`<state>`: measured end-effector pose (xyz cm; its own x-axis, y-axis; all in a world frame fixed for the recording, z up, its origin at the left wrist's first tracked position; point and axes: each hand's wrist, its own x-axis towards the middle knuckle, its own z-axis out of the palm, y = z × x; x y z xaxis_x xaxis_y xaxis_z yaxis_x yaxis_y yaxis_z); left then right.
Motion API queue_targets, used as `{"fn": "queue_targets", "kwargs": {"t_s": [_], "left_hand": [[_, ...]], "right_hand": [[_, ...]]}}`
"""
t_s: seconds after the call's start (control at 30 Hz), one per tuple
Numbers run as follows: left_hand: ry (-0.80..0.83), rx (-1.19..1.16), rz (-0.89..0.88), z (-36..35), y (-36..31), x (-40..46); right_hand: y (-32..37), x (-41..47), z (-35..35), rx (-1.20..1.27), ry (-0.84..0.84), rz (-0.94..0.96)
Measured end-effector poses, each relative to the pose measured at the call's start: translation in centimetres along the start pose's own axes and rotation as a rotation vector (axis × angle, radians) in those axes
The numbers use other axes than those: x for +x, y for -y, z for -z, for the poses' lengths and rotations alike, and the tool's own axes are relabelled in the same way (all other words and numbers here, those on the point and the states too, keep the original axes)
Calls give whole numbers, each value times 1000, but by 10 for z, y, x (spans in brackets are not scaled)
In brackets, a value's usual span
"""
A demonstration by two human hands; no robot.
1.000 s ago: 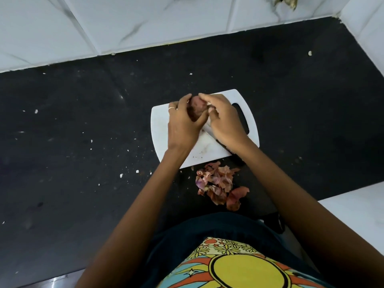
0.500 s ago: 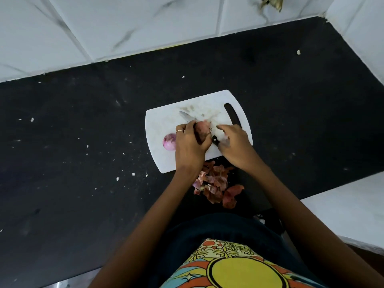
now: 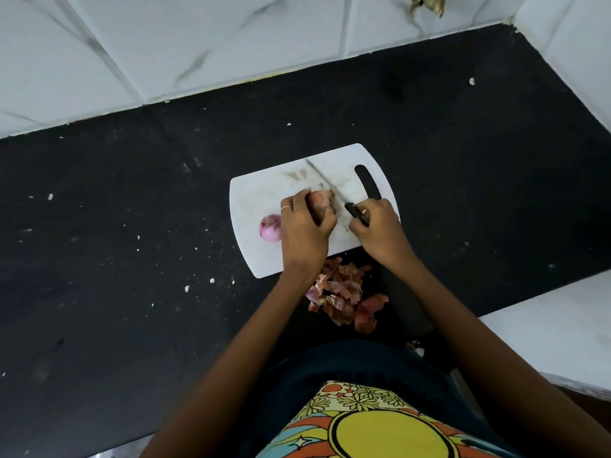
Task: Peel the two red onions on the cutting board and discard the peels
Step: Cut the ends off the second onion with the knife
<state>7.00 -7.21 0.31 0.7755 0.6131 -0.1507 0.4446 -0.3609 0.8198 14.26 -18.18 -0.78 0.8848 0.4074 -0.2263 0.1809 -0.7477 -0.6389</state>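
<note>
A white cutting board (image 3: pixel 264 193) lies on the black counter. My left hand (image 3: pixel 305 226) grips a brownish-red onion (image 3: pixel 320 201) with its skin on, held down on the board. My right hand (image 3: pixel 377 226) holds the black handle of a knife (image 3: pixel 322 178), whose blade points up-left across the board past the onion. A peeled pink-purple onion (image 3: pixel 270 228) sits on the board just left of my left hand. A heap of dry red onion peels (image 3: pixel 344 292) lies on the counter below the board's near edge.
The black counter (image 3: pixel 132 226) is speckled with white crumbs. White tiled walls (image 3: pixel 198 44) run along the back and the right side. A white ledge (image 3: pixel 555 325) sits at the lower right. My patterned clothing fills the bottom of the view.
Both hands came down from the far side of the board to its middle. My right hand took up the knife handle, and the peeled onion on the left came into view.
</note>
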Motion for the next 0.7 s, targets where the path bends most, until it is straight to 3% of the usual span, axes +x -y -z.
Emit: {"fn": "queue_targets", "kwargs": {"t_s": [0.13, 0.27, 0.4, 0.7], "left_hand": [[14, -77, 30, -6, -4, 2], [0, -70, 37, -7, -5, 2], [-3, 28, 18, -1, -5, 4], [231, 302, -163, 19, -1, 14]], "right_hand": [[4, 2, 4, 404, -38, -148], [10, 1, 4, 582, -5, -149], [14, 2, 1, 634, 69, -114], [12, 4, -2, 618, 85, -106]]}}
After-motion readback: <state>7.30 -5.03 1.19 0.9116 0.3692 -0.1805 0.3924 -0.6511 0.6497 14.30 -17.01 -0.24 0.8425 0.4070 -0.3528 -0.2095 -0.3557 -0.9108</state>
